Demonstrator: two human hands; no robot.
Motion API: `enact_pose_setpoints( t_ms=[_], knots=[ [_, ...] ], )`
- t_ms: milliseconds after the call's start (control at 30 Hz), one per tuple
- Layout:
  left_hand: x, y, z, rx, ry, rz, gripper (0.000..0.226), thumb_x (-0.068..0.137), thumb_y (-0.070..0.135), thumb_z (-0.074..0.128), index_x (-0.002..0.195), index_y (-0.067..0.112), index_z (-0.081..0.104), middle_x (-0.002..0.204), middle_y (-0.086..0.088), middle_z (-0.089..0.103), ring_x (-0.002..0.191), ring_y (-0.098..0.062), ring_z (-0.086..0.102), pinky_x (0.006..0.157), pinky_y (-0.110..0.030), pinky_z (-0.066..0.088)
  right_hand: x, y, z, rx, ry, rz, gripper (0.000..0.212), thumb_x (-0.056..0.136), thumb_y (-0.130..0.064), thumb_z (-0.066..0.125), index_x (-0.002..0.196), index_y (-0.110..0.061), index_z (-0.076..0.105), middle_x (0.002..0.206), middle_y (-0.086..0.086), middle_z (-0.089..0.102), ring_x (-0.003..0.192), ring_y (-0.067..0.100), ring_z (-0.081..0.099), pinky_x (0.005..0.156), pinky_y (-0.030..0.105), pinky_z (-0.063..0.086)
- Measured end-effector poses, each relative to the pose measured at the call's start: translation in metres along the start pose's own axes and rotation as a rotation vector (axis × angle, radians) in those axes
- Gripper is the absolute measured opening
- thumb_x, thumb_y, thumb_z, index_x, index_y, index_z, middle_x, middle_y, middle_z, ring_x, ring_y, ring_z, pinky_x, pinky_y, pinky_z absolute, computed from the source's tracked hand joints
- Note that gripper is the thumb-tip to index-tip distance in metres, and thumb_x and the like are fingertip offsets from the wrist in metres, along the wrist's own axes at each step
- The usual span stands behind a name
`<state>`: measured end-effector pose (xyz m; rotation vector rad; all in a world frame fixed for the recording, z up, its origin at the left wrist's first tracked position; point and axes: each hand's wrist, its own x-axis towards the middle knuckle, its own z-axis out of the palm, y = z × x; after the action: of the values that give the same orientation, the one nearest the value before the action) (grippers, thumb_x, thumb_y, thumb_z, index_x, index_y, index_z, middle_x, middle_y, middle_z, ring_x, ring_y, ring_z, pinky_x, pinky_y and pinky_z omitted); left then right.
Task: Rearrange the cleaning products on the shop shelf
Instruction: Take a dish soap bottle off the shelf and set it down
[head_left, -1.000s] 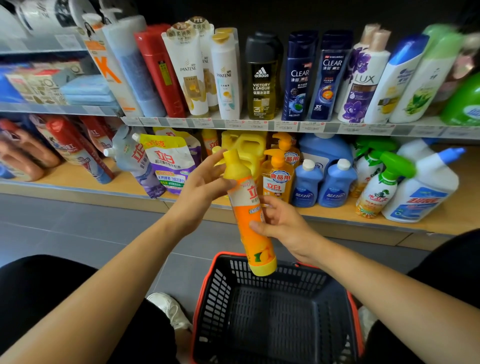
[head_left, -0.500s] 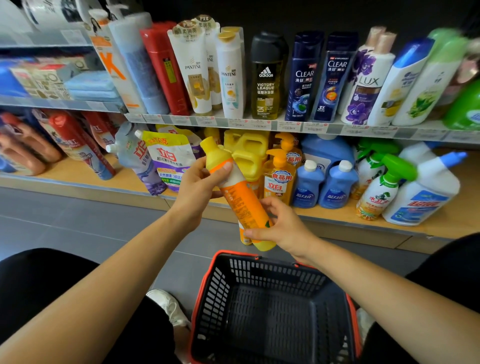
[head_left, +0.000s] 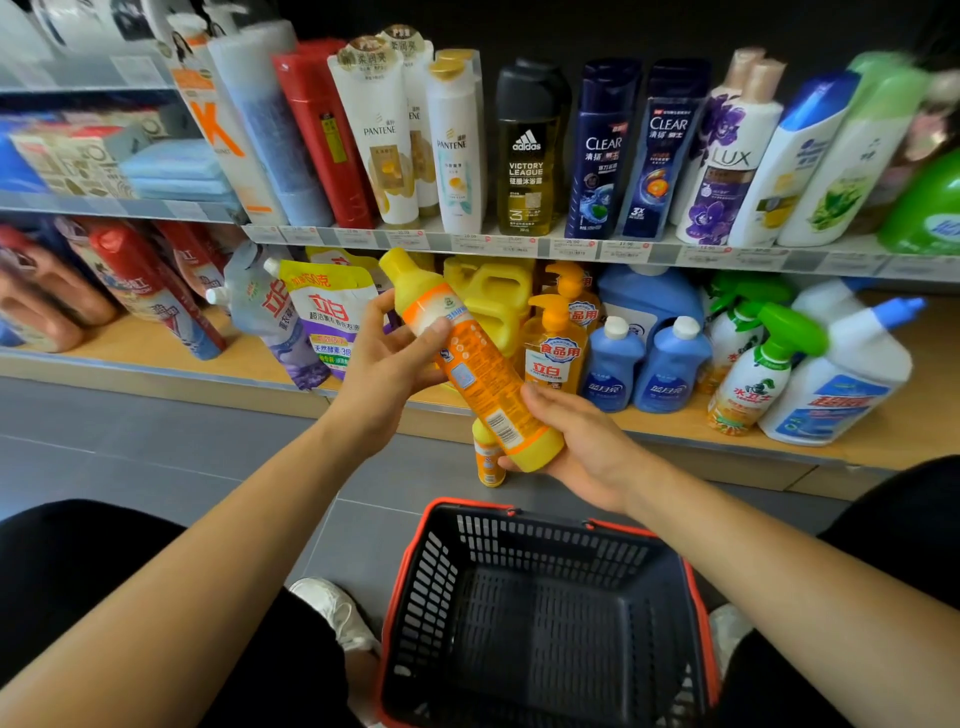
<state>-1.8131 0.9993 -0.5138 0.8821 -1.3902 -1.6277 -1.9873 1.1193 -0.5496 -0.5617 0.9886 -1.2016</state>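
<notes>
Bottle (head_left: 470, 358) tilted, both hands gripping (clear of shelf edge (head_left: 675, 441)).

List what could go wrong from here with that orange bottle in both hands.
1. The orange bottle is tilted, held by the left hand near the cap and the right hand at the base; a loose grip could drop it into the basket.
2. Swinging it back could topple the crowded pump bottle.

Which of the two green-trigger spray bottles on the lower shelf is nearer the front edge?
The spray bottle with the orange label base, right of the small blue bottles; the other green-trigger sprayer stands behind it, partly hidden.
</notes>
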Motion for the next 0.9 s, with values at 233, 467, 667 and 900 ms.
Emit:
enact_pose_setpoints(
  t_ms=[233,467,667,900],
  knots=[
    [0.006,0.003,-0.010,-0.003,0.033,-0.044,0.017,0.099,0.020,0.060,0.116,0.021,0.056,0.100,0.000,0.073,0.094,-0.019,0.072,0.071,-0.029,0.059,-0.001,-0.002,-0.003,-0.016,0.107,-0.062,0.061,0.080,0.006,0.069,0.135,-0.005,0.045,0.133,0.028,0.058,0.112,0.044,0.063,0.088,0.051,0.055],
    [0.005,0.007,-0.012,-0.156,-0.010,-0.032,0.054,0.093,-0.001,0.063,0.143,0.015,0.047,0.114,-0.015,0.066,0.106,-0.030,0.070,0.084,-0.039,0.059,0.000,-0.007,-0.002,0.134,0.057,0.017,0.057,0.082,-0.029,0.067,0.132,-0.004,0.054,0.123,0.028,0.063,0.086,0.031,0.071,0.065,0.033,0.060],
    [0.004,0.003,-0.010,-0.036,0.115,0.008,0.052,0.082,0.027,0.079,0.128,0.017,0.058,0.113,-0.011,0.071,0.105,-0.030,0.073,0.090,-0.047,0.060,0.001,-0.009,0.001,0.113,0.057,0.024,0.063,0.080,-0.044,0.064,0.132,-0.010,0.054,0.114,0.025,0.065,0.077,0.026,0.068,0.064,0.032,0.058],
    [0.005,-0.006,-0.015,-0.008,0.187,-0.050,0.048,0.078,0.035,0.078,0.117,0.011,0.061,0.106,-0.007,0.076,0.100,-0.027,0.075,0.088,-0.044,0.061,0.004,-0.003,-0.007,-0.204,0.111,-0.180,0.056,0.075,-0.001,0.080,0.124,-0.007,0.053,0.117,0.024,0.064,0.089,0.029,0.068,0.070,0.033,0.057]
  ],
)
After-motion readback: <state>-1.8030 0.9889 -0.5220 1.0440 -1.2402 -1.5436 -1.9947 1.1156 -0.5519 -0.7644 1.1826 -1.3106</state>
